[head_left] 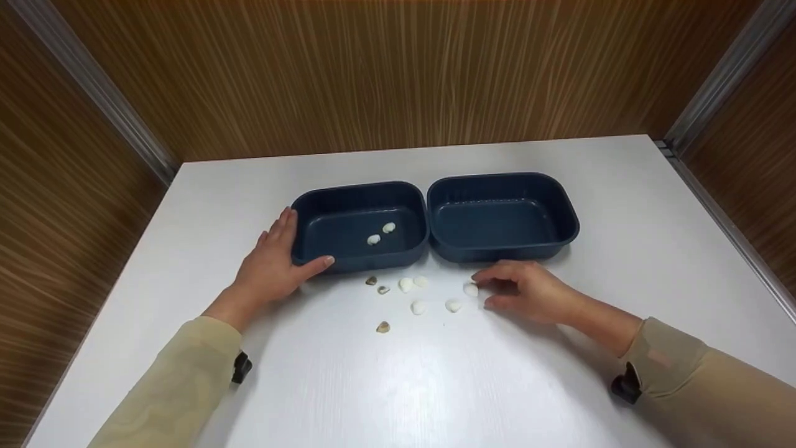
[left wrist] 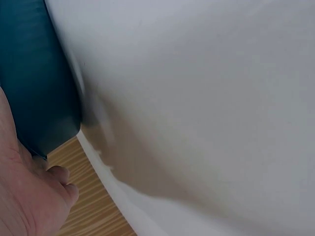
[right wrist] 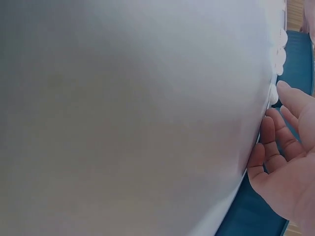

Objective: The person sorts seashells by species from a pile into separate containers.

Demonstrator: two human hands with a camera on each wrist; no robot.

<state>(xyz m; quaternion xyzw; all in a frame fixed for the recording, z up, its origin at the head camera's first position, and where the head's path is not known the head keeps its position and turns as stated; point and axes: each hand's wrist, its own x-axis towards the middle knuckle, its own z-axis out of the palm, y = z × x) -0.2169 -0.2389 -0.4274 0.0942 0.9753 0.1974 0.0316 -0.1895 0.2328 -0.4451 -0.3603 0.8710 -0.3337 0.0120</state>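
My left hand lies against the near left corner of the left dark blue bin. Its fingers stretch along the bin's outer side and its thumb reaches over the front rim. My right hand is low over the table in front of the right bin, thumb and forefinger spread apart. Beside its forefinger tip is a white seashell; whether they touch, I cannot tell. In the right wrist view, the right hand has loosely bent fingers. Two white shells lie inside the left bin.
Several white shells, among them one shell left of my right hand, lie on the white table. Small brownish shells, including a brown shell, lie farther left. A wood-grain panel stands behind the table.
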